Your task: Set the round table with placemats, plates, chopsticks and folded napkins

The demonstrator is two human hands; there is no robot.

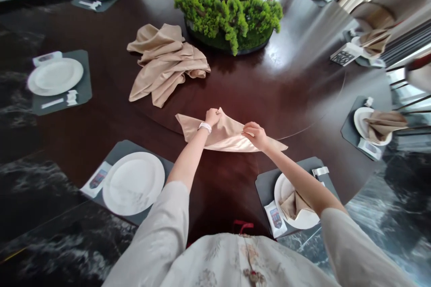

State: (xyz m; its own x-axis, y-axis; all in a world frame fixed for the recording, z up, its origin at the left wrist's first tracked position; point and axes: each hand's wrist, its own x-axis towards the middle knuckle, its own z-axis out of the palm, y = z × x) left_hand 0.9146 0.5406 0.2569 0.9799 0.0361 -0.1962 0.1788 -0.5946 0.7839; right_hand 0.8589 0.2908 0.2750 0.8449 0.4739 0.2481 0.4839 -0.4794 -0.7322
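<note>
A beige cloth napkin (229, 132) lies partly folded on the dark table in front of me, its pointed ends reaching left and right. My left hand (213, 117) is closed on its upper edge near a raised corner, with a white band around the wrist. On the right part of the same edge, my right hand (255, 135) pinches the fabric between thumb and fingers. Beyond my left hand rests a loose heap of beige napkins (168, 62), crumpled over one another.
A green miniature-tree centrepiece (232, 13) stands at the back middle of the round table (229, 179). At near left, a white plate (134, 183) sits on a grey placemat. The near-right plate (303, 219) bears a folded napkin (294, 205). Chairs (377, 13) line the right side.
</note>
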